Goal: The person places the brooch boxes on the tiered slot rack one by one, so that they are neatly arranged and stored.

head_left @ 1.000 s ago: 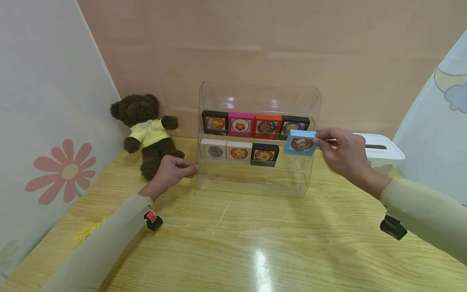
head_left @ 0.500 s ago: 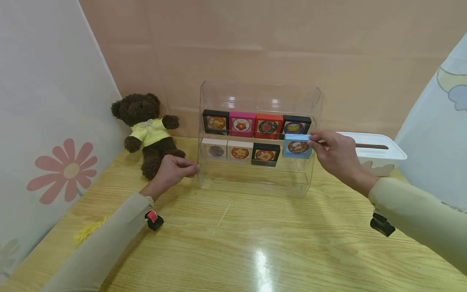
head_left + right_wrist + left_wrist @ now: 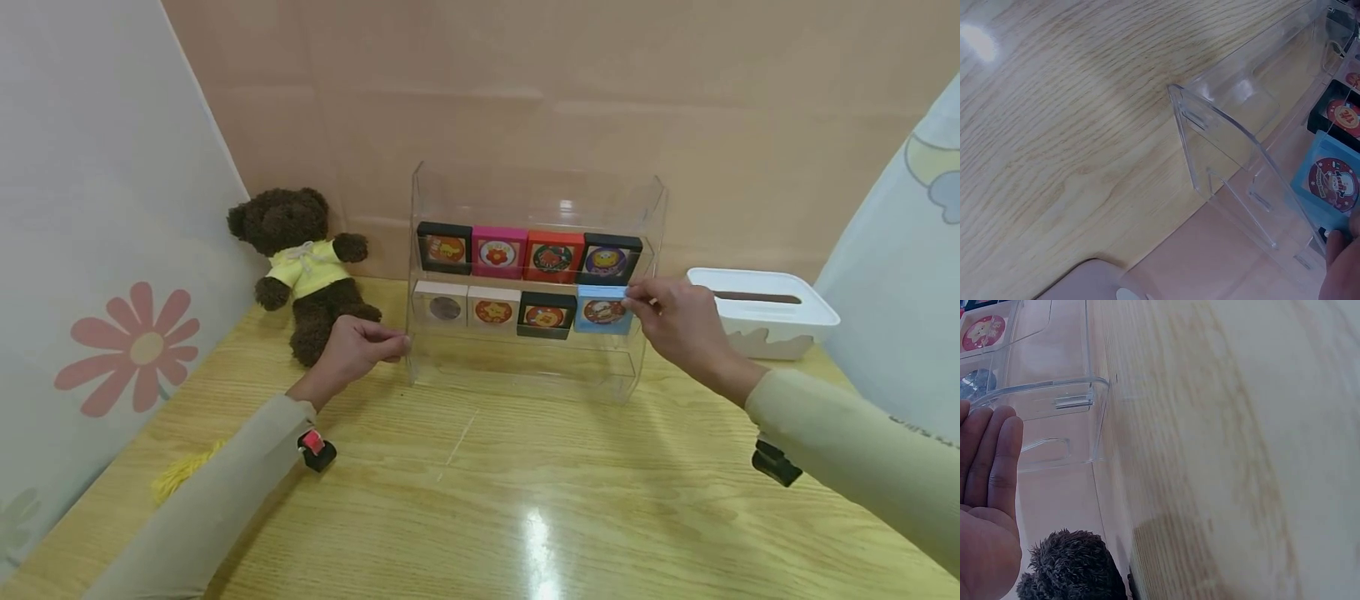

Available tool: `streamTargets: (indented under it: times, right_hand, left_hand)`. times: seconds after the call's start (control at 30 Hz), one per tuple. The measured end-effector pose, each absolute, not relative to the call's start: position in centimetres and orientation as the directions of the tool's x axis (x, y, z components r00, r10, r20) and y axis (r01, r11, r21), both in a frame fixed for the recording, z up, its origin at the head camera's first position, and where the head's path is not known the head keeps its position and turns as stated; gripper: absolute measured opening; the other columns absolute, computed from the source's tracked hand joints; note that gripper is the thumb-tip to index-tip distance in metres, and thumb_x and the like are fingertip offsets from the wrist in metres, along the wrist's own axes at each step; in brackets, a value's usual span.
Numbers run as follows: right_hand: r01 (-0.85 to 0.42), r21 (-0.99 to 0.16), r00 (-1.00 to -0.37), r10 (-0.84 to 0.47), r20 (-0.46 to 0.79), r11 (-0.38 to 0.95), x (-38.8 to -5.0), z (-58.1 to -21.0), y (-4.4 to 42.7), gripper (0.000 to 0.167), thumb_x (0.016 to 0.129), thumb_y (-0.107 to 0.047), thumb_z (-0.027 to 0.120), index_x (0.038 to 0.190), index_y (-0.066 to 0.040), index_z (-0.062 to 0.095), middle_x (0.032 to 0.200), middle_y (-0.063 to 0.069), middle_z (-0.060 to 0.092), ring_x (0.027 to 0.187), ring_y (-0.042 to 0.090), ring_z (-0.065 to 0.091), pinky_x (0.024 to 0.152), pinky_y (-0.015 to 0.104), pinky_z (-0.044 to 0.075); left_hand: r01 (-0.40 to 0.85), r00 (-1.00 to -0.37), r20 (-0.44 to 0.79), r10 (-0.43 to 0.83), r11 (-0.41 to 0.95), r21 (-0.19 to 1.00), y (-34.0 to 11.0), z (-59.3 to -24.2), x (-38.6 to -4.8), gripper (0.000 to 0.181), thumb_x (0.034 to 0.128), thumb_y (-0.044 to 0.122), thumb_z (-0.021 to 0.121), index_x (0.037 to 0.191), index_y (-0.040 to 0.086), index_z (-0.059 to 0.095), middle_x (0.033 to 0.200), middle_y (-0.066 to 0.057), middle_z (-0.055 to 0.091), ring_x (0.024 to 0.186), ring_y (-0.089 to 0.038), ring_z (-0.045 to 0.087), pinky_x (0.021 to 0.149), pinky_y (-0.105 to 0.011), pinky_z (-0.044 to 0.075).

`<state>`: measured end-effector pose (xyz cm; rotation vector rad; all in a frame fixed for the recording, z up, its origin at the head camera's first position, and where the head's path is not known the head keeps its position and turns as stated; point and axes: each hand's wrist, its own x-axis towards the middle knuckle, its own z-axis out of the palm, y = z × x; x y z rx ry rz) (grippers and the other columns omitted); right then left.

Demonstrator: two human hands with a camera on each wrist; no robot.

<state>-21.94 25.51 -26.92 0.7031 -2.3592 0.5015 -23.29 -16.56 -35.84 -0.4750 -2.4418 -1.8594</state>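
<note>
A clear tiered display rack (image 3: pixel 517 367) stands on the wooden table, small square boxes leaning on two of its tiers. At the right end of the lower row is a light blue box (image 3: pixel 603 310) with a round picture. My right hand (image 3: pixel 686 329) pinches its right edge; in the right wrist view the fingertips touch the blue box (image 3: pixel 1329 181) near its corner. Beside it stands a black box (image 3: pixel 547 315), then two pale boxes. My left hand (image 3: pixel 352 358) pinches the rack's left side panel between thumb and fingers. The left wrist view shows several fingers (image 3: pixel 1004 456) beside the rack.
A brown teddy bear (image 3: pixel 300 267) in a yellow shirt leans at the back left. The white tissue box (image 3: pixel 772 312) is right of the rack. A yellow tassel (image 3: pixel 183 471) lies by my left sleeve. Black, pink and red boxes fill the upper row.
My right hand has moved left and slightly down, bringing the blue box from in front of the rack into the lower row beside the black box. My left hand has stayed put.
</note>
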Motion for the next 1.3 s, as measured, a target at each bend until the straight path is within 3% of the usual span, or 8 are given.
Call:
streamTargets:
  times: [0.13, 0.33, 0.57, 0.83, 1.0, 1.17, 1.3]
  right_hand:
    - [-0.593, -0.148, -0.671, -0.384, 0.635, 0.792, -21.9, -26.7, 25.2, 0.005, 0.08, 0.003, 0.072, 0.081, 0.0, 0.068, 0.078, 0.012, 0.069, 0.062, 0.024, 0.063, 0.057, 0.043, 0.047]
    - [-0.552, -0.15, -0.735, -0.395, 0.551, 0.82, -21.8, -26.3, 24.8, 0.002, 0.085, 0.001, 0.067, 0.086, 0.002, 0.068, 0.077, 0.013, 0.068, 0.061, 0.025, 0.063, 0.062, 0.047, 0.046]
    - [-0.547, -0.108, -0.755, -0.432, 0.494, 0.83, -21.8, -26.2, 24.6, 0.007, 0.083, 0.005, 0.065, 0.086, 0.004, 0.071, 0.079, 0.015, 0.069, 0.068, 0.031, 0.066, 0.065, 0.051, 0.05]
    - [-0.542, -0.114, -0.764, -0.431, 0.479, 0.833, -22.1, -26.4, 24.4, 0.008, 0.082, 0.006, 0.066, 0.086, 0.004, 0.072, 0.081, 0.015, 0.07, 0.071, 0.032, 0.067, 0.065, 0.05, 0.052]
    - [-0.564, -0.108, -0.745, -0.448, 0.495, 0.819, -22.1, -26.7, 24.2, 0.008, 0.082, 0.008, 0.064, 0.086, 0.006, 0.071, 0.082, 0.017, 0.069, 0.072, 0.033, 0.067, 0.065, 0.05, 0.052]
    - [-0.591, -0.097, -0.708, -0.458, 0.537, 0.801, -21.9, -27.3, 24.3, 0.009, 0.083, 0.008, 0.065, 0.09, 0.009, 0.069, 0.09, 0.02, 0.067, 0.083, 0.037, 0.064, 0.073, 0.051, 0.05]
    - [-0.601, -0.117, -0.683, -0.431, 0.59, 0.791, -21.1, -28.1, 24.9, 0.014, 0.08, 0.003, 0.072, 0.092, 0.007, 0.068, 0.09, 0.018, 0.064, 0.081, 0.034, 0.059, 0.068, 0.049, 0.048]
  left_hand:
    - [0.261, -0.953, 0.213, 0.215, 0.228, 0.938, -16.6, -35.8, -23.3, 0.028, 0.0863, 0.017, 0.072, 0.098, -0.008, 0.072, 0.084, -0.016, 0.07, 0.079, -0.038, 0.067, 0.071, -0.042, 0.055]
    - [0.255, -0.956, 0.205, 0.208, 0.251, 0.934, -16.7, -36.0, -23.4, 0.028, 0.0864, 0.017, 0.072, 0.099, -0.008, 0.072, 0.085, -0.017, 0.07, 0.079, -0.036, 0.067, 0.071, -0.039, 0.056]
    - [0.24, -0.962, 0.191, 0.198, 0.27, 0.932, -16.7, -36.1, -23.4, 0.028, 0.0849, 0.021, 0.074, 0.097, -0.005, 0.073, 0.083, -0.013, 0.071, 0.077, -0.036, 0.068, 0.07, -0.037, 0.056]
    - [0.22, -0.966, 0.173, 0.192, 0.26, 0.94, -16.8, -36.0, -23.3, 0.03, 0.0847, 0.023, 0.074, 0.097, -0.004, 0.073, 0.084, -0.013, 0.071, 0.08, -0.038, 0.067, 0.074, -0.045, 0.054]
    - [0.221, -0.968, 0.176, 0.181, 0.268, 0.938, -16.8, -35.9, -23.2, 0.028, 0.085, 0.021, 0.074, 0.098, -0.004, 0.073, 0.083, -0.013, 0.071, 0.079, -0.037, 0.067, 0.074, -0.042, 0.055]
    - [0.24, -0.964, 0.198, 0.177, 0.261, 0.935, -16.8, -35.7, -23.1, 0.027, 0.0853, 0.02, 0.074, 0.097, -0.005, 0.073, 0.082, -0.013, 0.071, 0.079, -0.039, 0.067, 0.071, -0.037, 0.056]
    - [0.253, -0.961, 0.212, 0.176, 0.254, 0.934, -16.6, -35.7, -23.2, 0.027, 0.0854, 0.02, 0.074, 0.097, -0.005, 0.073, 0.081, -0.013, 0.071, 0.077, -0.038, 0.067, 0.069, -0.036, 0.056]
